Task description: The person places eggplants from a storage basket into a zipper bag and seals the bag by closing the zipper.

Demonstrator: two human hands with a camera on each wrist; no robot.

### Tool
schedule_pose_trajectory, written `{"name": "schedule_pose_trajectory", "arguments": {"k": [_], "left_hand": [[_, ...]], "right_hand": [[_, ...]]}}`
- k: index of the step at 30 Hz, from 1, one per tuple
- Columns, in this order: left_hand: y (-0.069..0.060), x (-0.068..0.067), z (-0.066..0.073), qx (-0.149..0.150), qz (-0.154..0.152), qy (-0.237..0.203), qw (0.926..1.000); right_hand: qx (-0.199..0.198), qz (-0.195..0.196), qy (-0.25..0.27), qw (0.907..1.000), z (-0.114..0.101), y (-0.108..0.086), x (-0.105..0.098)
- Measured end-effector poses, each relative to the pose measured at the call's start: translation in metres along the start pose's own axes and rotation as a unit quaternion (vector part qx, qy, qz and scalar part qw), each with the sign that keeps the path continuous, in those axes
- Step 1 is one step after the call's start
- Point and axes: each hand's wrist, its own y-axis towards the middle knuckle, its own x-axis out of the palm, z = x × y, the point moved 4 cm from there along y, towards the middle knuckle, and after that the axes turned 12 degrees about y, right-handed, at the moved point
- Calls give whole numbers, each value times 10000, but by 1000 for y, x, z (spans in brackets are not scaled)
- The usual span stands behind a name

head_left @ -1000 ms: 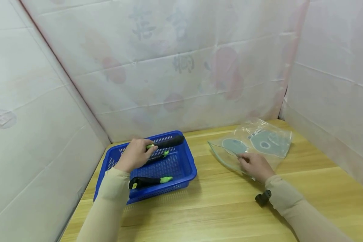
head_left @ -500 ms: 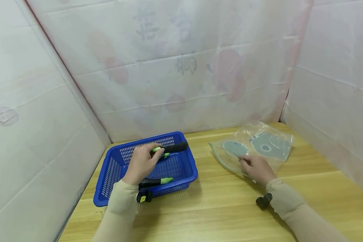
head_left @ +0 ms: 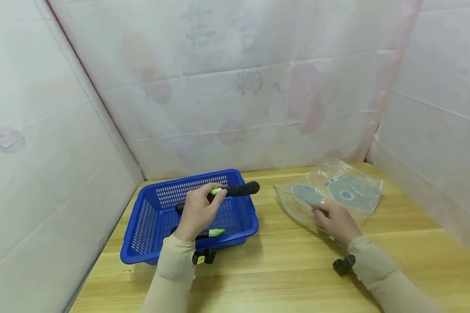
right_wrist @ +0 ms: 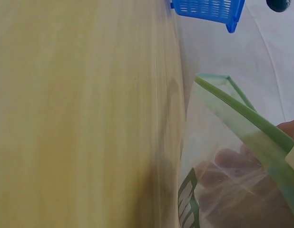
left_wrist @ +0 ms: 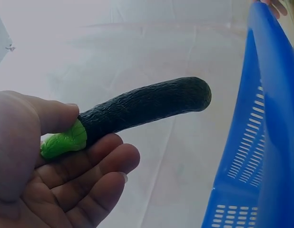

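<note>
My left hand pinches a dark eggplant by its bright green cap, between thumb and fingers. In the left wrist view this eggplant points away from the palm, its blunt dark end free. It is over the right part of the blue basket, its tip reaching past the rim. Two more eggplants lie inside; one shows its green cap, the other a dark end, both partly hidden by my hand. At the right, my right hand pinches the green-edged mouth of a clear plastic bag, its mouth parted.
The wooden table extends in front of the basket and bag. White printed sheeting walls the back and both sides. A small black device is strapped at my right wrist, another at my left.
My left hand has carried the eggplant rightward, from above the basket's middle to its right rim. The right hand keeps its hold on the bag. The head view has shifted slightly.
</note>
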Motion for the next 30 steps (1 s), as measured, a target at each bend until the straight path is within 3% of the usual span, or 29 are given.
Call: {"name": "schedule_pose_trajectory", "arguments": {"k": [10,16,23,30], "left_hand": [[2,14,7,115,54,23,9999],[5,18,14,141,43,-92,9998],[3,25,19,108,97,-118,9998],[-2,35,27,213,166,-166,9995]], "right_hand": [[69,23,-84,9999,3,-1,-19],[-262,167,-440,9985,-5,7,-37],[-289,-227,-598,9975,-20,20,-54],[-392,-361,-696,9961,-28,25,-61]]}}
